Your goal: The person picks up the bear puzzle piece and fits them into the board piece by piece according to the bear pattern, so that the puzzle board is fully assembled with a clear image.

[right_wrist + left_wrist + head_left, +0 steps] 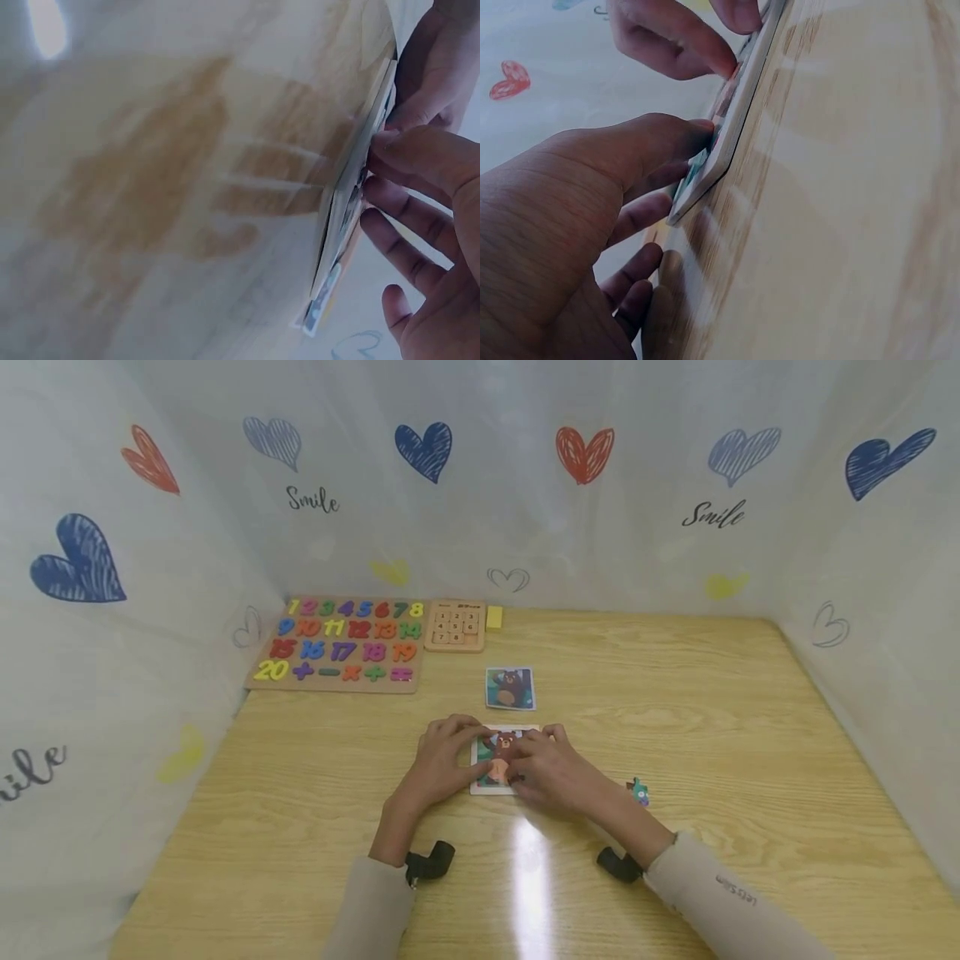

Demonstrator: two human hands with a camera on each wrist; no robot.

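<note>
My left hand (442,760) rests on the left edge of the bear puzzle (501,758), fingers almost straight, so the board stays flat on the table (750,735). My right hand (551,770) presses its fingertips (390,142) on the pieces, fingers only a little bent, gripping nothing. The picture card (510,687) lies just behind as my guide, and a loose piece (638,791) waits near my right wrist.

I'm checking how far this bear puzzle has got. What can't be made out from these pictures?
- Bear puzzle: in the head view both hands cover its sides, so missing pieces cannot be counted.
- Wrist views: the puzzle shows edge-on only; its picture is unreadable.
- Small teal piece right of the hands: too small to identify.
- Small wooden board: markings too small to read.
</note>
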